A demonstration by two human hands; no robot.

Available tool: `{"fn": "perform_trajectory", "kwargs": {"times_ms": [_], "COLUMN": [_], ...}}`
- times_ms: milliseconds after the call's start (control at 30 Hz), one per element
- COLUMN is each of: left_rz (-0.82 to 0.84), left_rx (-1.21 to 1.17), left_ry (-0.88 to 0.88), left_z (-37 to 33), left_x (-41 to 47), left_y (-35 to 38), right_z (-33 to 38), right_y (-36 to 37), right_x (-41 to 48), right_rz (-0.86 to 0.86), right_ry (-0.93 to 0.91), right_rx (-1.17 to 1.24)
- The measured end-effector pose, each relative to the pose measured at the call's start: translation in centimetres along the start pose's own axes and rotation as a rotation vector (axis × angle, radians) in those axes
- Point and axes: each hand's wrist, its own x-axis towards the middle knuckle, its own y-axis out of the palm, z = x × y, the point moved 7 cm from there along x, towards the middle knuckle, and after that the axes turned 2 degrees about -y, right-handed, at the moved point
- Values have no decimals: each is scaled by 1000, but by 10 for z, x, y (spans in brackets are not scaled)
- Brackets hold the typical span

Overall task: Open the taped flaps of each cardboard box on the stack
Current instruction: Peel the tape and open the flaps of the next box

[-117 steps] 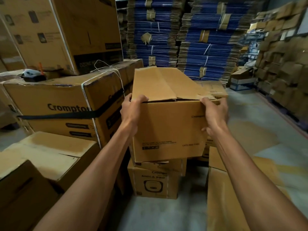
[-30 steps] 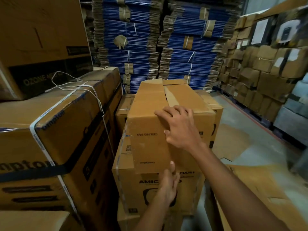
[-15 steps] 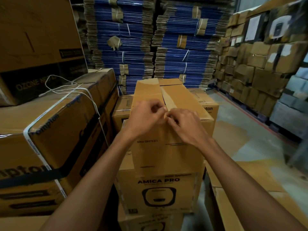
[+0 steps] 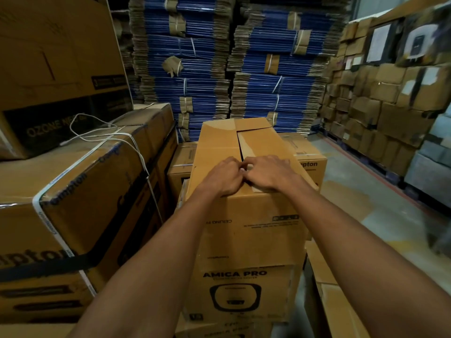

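Head view, item: top box [image 4: 244, 215], centre, atop AMICA PRO carton [image 4: 241, 293]. Left hand [image 4: 223, 178] and right hand [image 4: 269, 173] curled together at the flap seam's 6 o'clock end, apparently pinching tape; exact grip hidden.

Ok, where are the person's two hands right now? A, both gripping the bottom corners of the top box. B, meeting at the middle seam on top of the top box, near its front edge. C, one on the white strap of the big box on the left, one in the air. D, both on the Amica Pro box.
B: the left hand and right hand meet fingertip to fingertip at the seam on the top box.
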Motion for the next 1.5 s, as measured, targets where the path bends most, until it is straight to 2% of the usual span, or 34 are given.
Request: {"fn": "perform_trajectory", "kwargs": {"times_ms": [267, 400, 500, 600, 700, 833, 1033, 1167, 1300, 1400, 1500], "left_rz": [58, 164, 271, 279, 292, 239, 125, 24, -176, -298, -379], "left_rx": [138, 60, 63, -94, -85, -134, -119, -108, -14, 73, 157], "left_ry": [20, 91, 65, 3, -28, -123, -211, -155, -65, -3, 48], "left_z": [-10, -28, -32, -38, -42, -51, -55, -64, -82, -92, -101], "left_x": [4, 2, 6, 12, 23, 33, 26, 9, -17, -36, -50], "left_y": [2, 2, 6, -1, -10, -26, -42, -51, -74, -83, -84], "right_z": [9, 13, 9, 3, -3, -16, -21, -23, -36, -40, -43], "right_y": [-32, -42, -44, -45, -52, -63, -71, -79, -94, -95, -92], "right_x": [4, 2, 1, -1, 0, 11, 25, 27, 26, 23, 20], "right_rz": [11, -20, -29, -16, -62, -95, 16, 95, 194, 341, 415], "right_ry": [-141, -172, -165, -163, -170, -124, -98, -98, -73, -47, -26], "right_rx": [-59, -80, -76, -33, 37, 118, 33, 33, 225, 396, 430]}}
